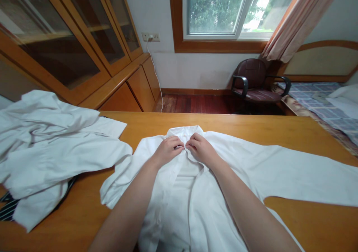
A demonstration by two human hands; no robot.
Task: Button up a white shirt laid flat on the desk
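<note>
Fingers point(179, 146) pinch shirt collar point(184, 131) mid-table.

Single head-worn view, looking forward and down from close above the bench point(293, 132). Both forearms enter from the bottom edge. The window point(218, 9) wall lies straight ahead, the cabinet point(84, 50) to the left.

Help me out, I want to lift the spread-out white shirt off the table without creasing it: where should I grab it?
Probably by the shoulders, either side of the collar, coming from above. The shirt lies flat, front up, on the table, and both hands, left hand and right hand, are pinching the collar.
</note>
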